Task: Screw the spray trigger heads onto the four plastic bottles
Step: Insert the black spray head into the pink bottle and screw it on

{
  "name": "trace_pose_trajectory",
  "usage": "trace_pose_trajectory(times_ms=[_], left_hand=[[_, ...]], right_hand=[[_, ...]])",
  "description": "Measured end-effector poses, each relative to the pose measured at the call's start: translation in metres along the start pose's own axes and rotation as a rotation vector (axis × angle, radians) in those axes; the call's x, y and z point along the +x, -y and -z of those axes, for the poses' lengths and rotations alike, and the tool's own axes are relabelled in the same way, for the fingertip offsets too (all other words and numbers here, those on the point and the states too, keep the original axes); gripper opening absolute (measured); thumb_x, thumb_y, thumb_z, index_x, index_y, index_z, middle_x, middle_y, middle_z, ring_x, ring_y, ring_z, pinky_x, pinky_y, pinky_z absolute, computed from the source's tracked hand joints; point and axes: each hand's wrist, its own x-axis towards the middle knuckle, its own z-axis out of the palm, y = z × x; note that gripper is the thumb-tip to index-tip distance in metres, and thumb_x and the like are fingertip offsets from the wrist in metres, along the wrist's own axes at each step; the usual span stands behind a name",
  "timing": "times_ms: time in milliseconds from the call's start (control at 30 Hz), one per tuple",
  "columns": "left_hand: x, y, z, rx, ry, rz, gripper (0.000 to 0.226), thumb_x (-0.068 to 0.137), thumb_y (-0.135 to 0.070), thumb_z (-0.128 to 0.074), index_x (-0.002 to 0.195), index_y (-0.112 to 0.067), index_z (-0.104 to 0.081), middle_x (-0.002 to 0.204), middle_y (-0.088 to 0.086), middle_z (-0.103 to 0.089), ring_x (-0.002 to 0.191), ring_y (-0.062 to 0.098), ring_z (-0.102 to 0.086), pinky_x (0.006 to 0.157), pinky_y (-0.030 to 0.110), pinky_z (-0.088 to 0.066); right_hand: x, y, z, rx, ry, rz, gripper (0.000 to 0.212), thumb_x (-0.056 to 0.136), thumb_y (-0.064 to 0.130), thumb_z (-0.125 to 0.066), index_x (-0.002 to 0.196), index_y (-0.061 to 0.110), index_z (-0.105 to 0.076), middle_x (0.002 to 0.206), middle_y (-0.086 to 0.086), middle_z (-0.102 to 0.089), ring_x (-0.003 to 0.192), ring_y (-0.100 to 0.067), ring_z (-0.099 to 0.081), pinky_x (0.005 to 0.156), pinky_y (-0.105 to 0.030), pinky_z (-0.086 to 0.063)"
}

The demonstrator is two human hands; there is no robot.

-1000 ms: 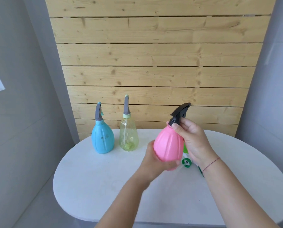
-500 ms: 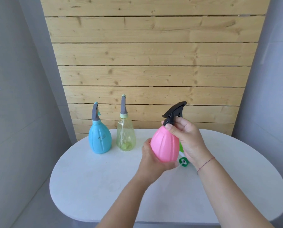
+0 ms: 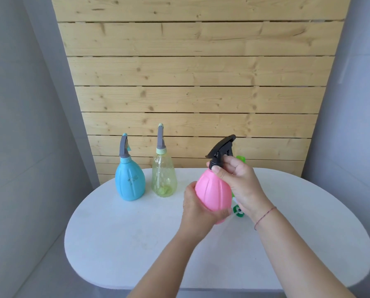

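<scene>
I hold a pink bottle (image 3: 212, 191) above the white table (image 3: 136, 233). My left hand (image 3: 198, 208) cups its lower body. My right hand (image 3: 237, 181) pinches the collar of the black trigger head (image 3: 220, 150) on its neck. A blue bottle (image 3: 129, 183) and a clear yellow-green bottle (image 3: 164, 179) stand at the back left, each with a grey trigger head on. A green bottle (image 3: 241, 158) is mostly hidden behind my right hand. A green trigger head (image 3: 237, 210) lies on the table below my right wrist.
A wooden plank wall (image 3: 190, 82) rises just behind the table. Grey walls close in on both sides. The oval table's front edge (image 3: 179, 288) is near my forearms.
The pink bottle has shifted a little to the left and its black trigger head has turned slightly under my right fingers. The camera view has drifted.
</scene>
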Motion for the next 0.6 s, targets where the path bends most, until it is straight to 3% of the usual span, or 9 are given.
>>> trace_pose_trajectory(times_ms=[67,133,267,433,600], left_hand=[[0.005,-0.003,0.019,-0.104,0.242,0.040,0.088,0.057,-0.028,-0.090,0.127,-0.035,-0.038,0.123,-0.005,-0.056,0.111,0.012,-0.059,0.078,0.022,-0.055],[0.008,-0.004,0.034,-0.117,0.354,0.052,0.083,0.056,-0.026,-0.090,0.125,-0.037,-0.044,0.121,-0.006,-0.061,0.110,0.011,-0.061,0.082,0.025,-0.054],[0.003,-0.002,0.016,-0.022,0.135,-0.015,0.083,0.057,-0.028,-0.089,0.123,-0.040,-0.040,0.114,-0.012,-0.060,0.102,0.004,-0.061,0.071,0.017,-0.053],[0.000,0.000,0.000,-0.076,-0.051,-0.094,0.082,0.061,-0.022,-0.089,0.125,-0.034,-0.038,0.117,-0.006,-0.057,0.104,0.008,-0.058,0.061,0.010,-0.052],[0.002,-0.003,-0.003,-0.054,-0.114,-0.082,0.083,0.060,-0.015,-0.088,0.124,-0.030,-0.038,0.118,-0.001,-0.058,0.105,0.017,-0.059,0.071,0.027,-0.058]], right_hand=[[-0.001,0.005,0.010,0.076,0.085,-0.028,0.029,0.079,0.011,-0.068,0.108,0.009,-0.066,0.104,-0.009,-0.074,0.099,-0.015,-0.067,0.097,-0.033,-0.048],[-0.002,0.005,0.014,0.140,0.142,-0.059,0.034,0.075,0.016,-0.068,0.108,0.010,-0.067,0.103,-0.010,-0.074,0.101,-0.016,-0.068,0.097,-0.032,-0.049],[-0.004,0.001,0.002,0.044,0.062,-0.008,0.026,0.082,0.009,-0.067,0.108,0.012,-0.068,0.101,-0.005,-0.075,0.100,-0.014,-0.067,0.096,-0.028,-0.048],[-0.003,0.001,-0.012,-0.060,-0.051,0.064,0.036,0.083,0.010,-0.068,0.118,0.008,-0.064,0.110,-0.008,-0.073,0.109,-0.019,-0.066,0.100,-0.030,-0.047],[-0.002,-0.005,-0.025,-0.099,-0.156,0.119,0.034,0.081,0.011,-0.070,0.115,0.011,-0.065,0.108,-0.004,-0.073,0.104,-0.013,-0.067,0.093,-0.023,-0.048]])
